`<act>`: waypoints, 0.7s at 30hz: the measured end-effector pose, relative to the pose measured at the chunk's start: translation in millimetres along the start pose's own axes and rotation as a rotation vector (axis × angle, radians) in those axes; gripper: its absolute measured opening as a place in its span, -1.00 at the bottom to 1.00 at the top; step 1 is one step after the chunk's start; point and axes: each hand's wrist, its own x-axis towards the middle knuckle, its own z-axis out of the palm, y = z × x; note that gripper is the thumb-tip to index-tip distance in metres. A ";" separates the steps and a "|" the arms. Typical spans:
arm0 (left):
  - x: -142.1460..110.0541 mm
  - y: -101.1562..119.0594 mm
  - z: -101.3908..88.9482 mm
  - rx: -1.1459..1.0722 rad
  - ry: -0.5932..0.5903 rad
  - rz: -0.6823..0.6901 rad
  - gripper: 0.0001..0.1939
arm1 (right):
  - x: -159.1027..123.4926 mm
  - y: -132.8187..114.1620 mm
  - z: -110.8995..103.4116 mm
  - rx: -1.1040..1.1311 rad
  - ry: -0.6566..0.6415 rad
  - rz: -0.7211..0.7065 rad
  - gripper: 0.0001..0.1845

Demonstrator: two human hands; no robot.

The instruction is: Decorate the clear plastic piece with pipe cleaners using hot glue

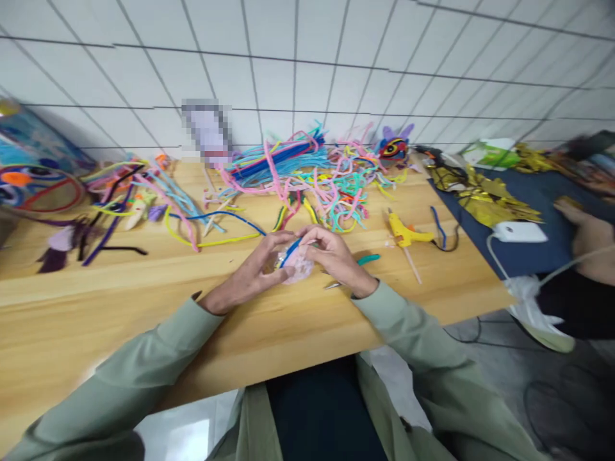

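Note:
In the middle of the table both my hands are at a small pale pink piece (pixel 298 269) that looks fuzzy, with a blue pipe cleaner (pixel 290 252) lying across it. My left hand (pixel 257 269) grips the piece's left side between thumb and fingers. My right hand (pixel 331 253) is closed in a pinch at the upper right, by the end of the blue pipe cleaner. My fingers partly hide both things. Under my right hand lies a tool with a teal handle (pixel 369 259), its metal tip showing to the left of my wrist.
Behind my hands lies a tangled heap of coloured pipe cleaners (pixel 288 166). A yellow glue gun (pixel 408 234) is at the right, its cord trailing. Farther right are gold foil (pixel 494 198), a white power strip (pixel 520 232) and another person's hand (pixel 589 237). A tiled wall rises behind.

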 end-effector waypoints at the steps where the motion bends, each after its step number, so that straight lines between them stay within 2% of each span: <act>1: -0.2 -2.1 0.2 0.012 0.020 0.002 -0.41 | 1.3 0.6 0.8 -0.004 -0.009 -0.009 -0.84; 4: -1.5 -7.8 2.6 0.059 0.058 -0.003 -0.39 | 0.0 -6.5 -0.1 -0.045 -0.020 -0.035 -0.74; 7: -5.0 -10.4 6.2 0.098 0.091 -0.030 -0.35 | -17.5 -29.9 -16.5 -0.223 0.073 -0.097 -0.64; 9: -7.7 -10.8 8.4 0.120 0.119 -0.022 -0.34 | -37.1 -46.5 -44.7 -0.372 0.163 -0.184 -0.65; 12: -10.0 -11.2 10.3 0.159 0.139 -0.001 -0.34 | -66.1 -54.3 -112.0 -0.702 0.331 -0.279 -0.75; 14: -10.0 -11.7 11.4 0.171 0.145 0.004 -0.35 | -78.8 -44.1 -161.5 -0.995 0.401 -0.241 -0.72; 16: -9.6 -12.8 13.1 0.178 0.166 0.015 -0.36 | -84.4 -25.7 -202.1 -1.298 0.372 -0.087 -0.57; 17: -9.4 -13.5 14.4 0.181 0.182 0.024 -0.37 | -84.9 -15.3 -216.9 -1.343 0.354 -0.042 -0.52; 19: -9.5 -15.4 17.6 0.188 0.206 0.046 -0.38 | -83.0 4.0 -234.8 -1.394 0.308 0.009 -0.47; 21: -10.1 -17.9 21.0 0.182 0.219 0.071 -0.39 | -79.6 18.2 -240.7 -1.423 0.277 0.034 -0.47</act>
